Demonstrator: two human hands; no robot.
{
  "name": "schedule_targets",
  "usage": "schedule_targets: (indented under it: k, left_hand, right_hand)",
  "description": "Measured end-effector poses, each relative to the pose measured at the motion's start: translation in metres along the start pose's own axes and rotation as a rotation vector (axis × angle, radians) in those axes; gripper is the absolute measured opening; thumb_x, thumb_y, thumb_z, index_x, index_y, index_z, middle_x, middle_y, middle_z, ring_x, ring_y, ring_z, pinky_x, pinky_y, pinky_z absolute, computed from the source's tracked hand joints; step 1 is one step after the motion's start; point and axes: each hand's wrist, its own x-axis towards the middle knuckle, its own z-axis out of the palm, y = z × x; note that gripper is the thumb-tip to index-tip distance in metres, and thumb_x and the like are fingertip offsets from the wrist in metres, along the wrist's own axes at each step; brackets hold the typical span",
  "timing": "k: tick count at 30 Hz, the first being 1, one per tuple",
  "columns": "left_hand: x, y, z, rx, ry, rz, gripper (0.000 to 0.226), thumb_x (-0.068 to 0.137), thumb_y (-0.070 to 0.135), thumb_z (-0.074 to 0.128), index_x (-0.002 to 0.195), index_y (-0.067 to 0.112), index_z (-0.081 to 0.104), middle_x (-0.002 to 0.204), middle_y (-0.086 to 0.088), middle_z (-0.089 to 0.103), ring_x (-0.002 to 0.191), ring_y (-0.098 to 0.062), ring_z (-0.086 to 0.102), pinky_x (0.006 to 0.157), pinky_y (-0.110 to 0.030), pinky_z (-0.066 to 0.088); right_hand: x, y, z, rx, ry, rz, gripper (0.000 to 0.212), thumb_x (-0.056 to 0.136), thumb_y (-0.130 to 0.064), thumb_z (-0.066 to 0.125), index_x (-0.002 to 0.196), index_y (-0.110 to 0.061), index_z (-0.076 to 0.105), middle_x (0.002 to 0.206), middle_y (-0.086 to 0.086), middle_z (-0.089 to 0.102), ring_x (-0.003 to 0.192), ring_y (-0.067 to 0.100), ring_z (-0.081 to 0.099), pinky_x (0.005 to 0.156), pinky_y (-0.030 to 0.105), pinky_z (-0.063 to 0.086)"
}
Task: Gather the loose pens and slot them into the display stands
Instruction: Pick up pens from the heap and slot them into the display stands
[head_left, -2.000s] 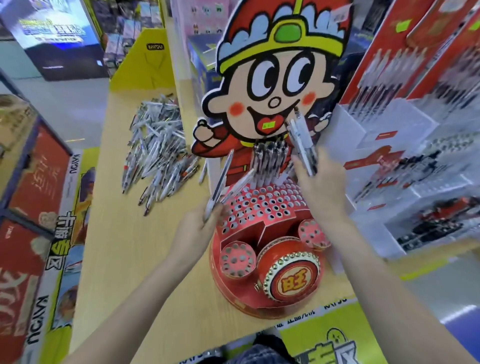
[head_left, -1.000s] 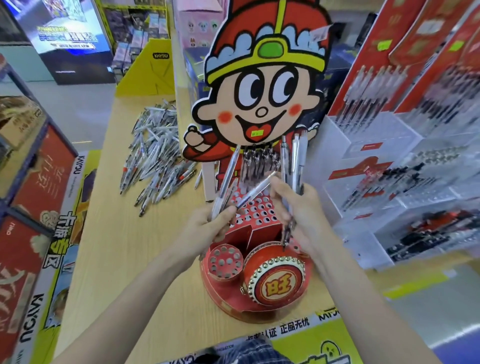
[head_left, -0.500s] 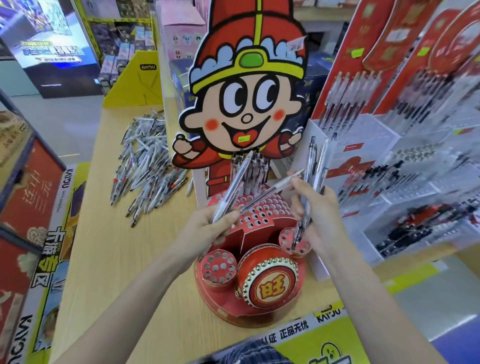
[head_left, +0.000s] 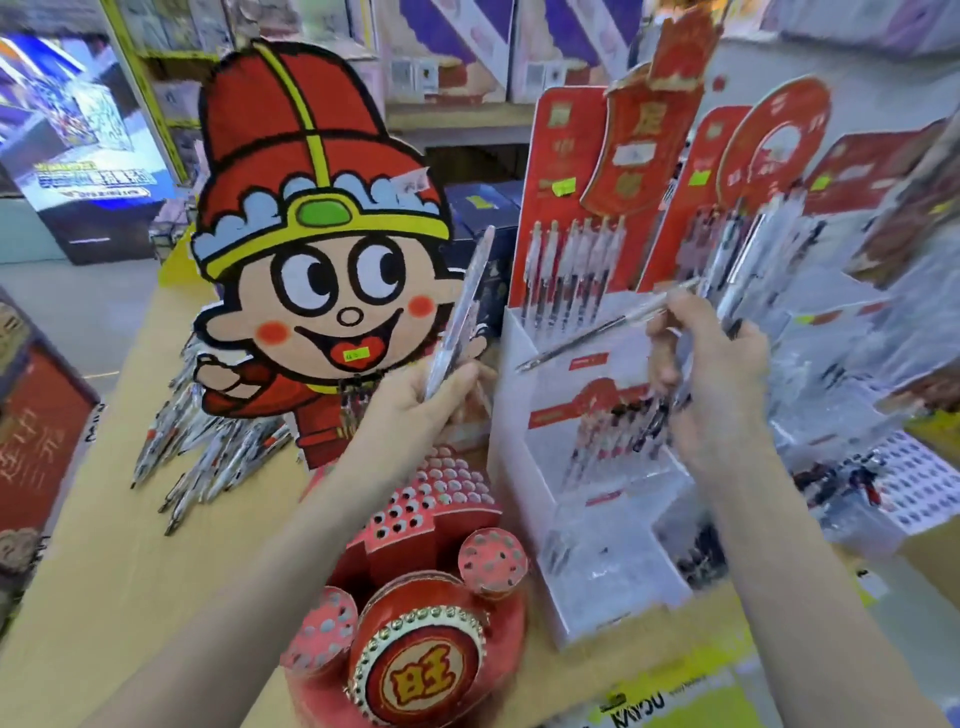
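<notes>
Drum stand (head_left: 415, 525) at bench (head_left: 104, 571) front; loose pens (head_left: 208, 457) behind left, tiered stands (head_left: 597, 467) right.

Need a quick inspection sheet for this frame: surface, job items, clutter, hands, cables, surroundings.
Surface: wooden table.
Job's things: loose pens heaped left; red stand has empty holes; white stand partly filled.
Clutter: cartoon cutout behind the red stand.
Hands: left hand holds a pen; right hand grips several pens.
Cables: nothing seen.
Surroundings: shop shelves, blurred.
</notes>
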Motion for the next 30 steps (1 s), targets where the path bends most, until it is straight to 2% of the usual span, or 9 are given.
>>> schedule_targets:
  k: [2,4,7,9,12,15,18,22,30]
  left_hand:
    - [0.019,0.007,0.026,0.088,0.08,0.055,0.024,0.097,0.017,0.047,0.082,0.018,0.066,0.064,0.009,0.056,0.055,0.002,0.049,0.053,-0.01,0.036]
    - [0.035,0.012,0.05,0.312,0.127,0.117,0.024,0.097,0.017,0.047,0.088,0.006,0.067,0.074,0.006,0.058,0.065,0.004,0.051,0.058,-0.007,0.035]
    - [0.053,0.011,0.076,0.504,0.156,0.194,0.029,0.098,0.018,0.045,0.093,-0.006,0.062,0.082,-0.021,0.056,0.072,-0.021,0.051,0.067,-0.031,0.034]
    - [0.06,0.009,0.085,0.55,0.183,0.205,0.027,0.098,0.017,0.046,0.081,-0.001,0.055,0.07,-0.011,0.05,0.066,-0.024,0.048,0.063,-0.039,0.03]
    - [0.066,0.005,0.093,0.616,0.227,0.222,0.026,0.097,0.016,0.049,0.073,0.02,0.038,0.063,0.013,0.032,0.059,-0.018,0.035,0.061,-0.032,0.02]
    - [0.068,0.003,0.095,0.613,0.259,0.163,0.031,0.097,0.02,0.048,0.068,0.026,0.041,0.065,0.011,0.036,0.069,-0.024,0.039,0.064,-0.033,0.025]
    - [0.069,0.001,0.096,0.62,0.279,0.083,0.026,0.098,0.022,0.044,0.09,0.006,0.063,0.082,-0.009,0.053,0.087,-0.029,0.045,0.076,-0.038,0.033]
    - [0.069,0.0,0.097,0.628,0.277,0.112,0.032,0.098,0.023,0.043,0.095,-0.002,0.062,0.088,-0.015,0.055,0.091,-0.031,0.046,0.081,-0.04,0.034]
    - [0.077,-0.008,0.092,0.545,0.278,0.095,0.031,0.097,0.026,0.043,0.092,0.001,0.062,0.08,-0.008,0.051,0.083,-0.026,0.048,0.07,-0.031,0.03]
  right_hand:
    - [0.026,-0.014,-0.016,-0.223,0.001,-0.138,0.033,0.095,-0.019,0.054,0.063,-0.014,0.048,0.045,-0.005,0.045,0.033,0.01,0.033,0.035,0.02,0.028]
    - [0.055,-0.023,-0.027,-0.471,-0.011,-0.31,0.027,0.094,-0.021,0.055,0.069,-0.018,0.047,0.05,-0.006,0.044,0.036,0.004,0.041,0.039,0.015,0.031]
    - [0.097,-0.025,-0.028,-0.712,-0.095,-0.558,0.02,0.092,-0.019,0.055,0.074,-0.013,0.047,0.053,-0.008,0.039,0.048,0.009,0.041,0.045,0.02,0.027]
    - [0.119,-0.017,-0.026,-0.765,-0.154,-0.643,0.022,0.09,-0.017,0.056,0.072,-0.01,0.044,0.052,-0.008,0.034,0.047,0.016,0.033,0.048,0.027,0.022]
    - [0.136,-0.005,-0.022,-0.785,-0.266,-0.628,0.021,0.09,-0.016,0.057,0.074,-0.006,0.047,0.052,-0.005,0.035,0.044,0.009,0.031,0.048,0.027,0.023]
    - [0.143,0.006,-0.02,-0.88,-0.359,-0.566,0.019,0.09,-0.016,0.056,0.076,-0.008,0.046,0.055,-0.005,0.037,0.047,0.008,0.034,0.049,0.027,0.022]
    - [0.145,0.015,-0.011,-0.924,-0.367,-0.482,0.014,0.092,-0.02,0.053,0.082,-0.012,0.049,0.059,-0.006,0.041,0.049,0.009,0.038,0.048,0.024,0.025]
    - [0.139,0.021,0.001,-0.889,-0.292,-0.468,0.019,0.094,-0.026,0.054,0.094,-0.007,0.058,0.069,0.003,0.053,0.058,0.019,0.048,0.053,0.028,0.038]
    - [0.142,0.014,-0.004,-0.717,-0.345,-0.38,0.042,0.09,-0.017,0.06,0.059,-0.03,0.034,0.052,-0.009,0.035,0.043,0.004,0.031,0.041,0.012,0.027]
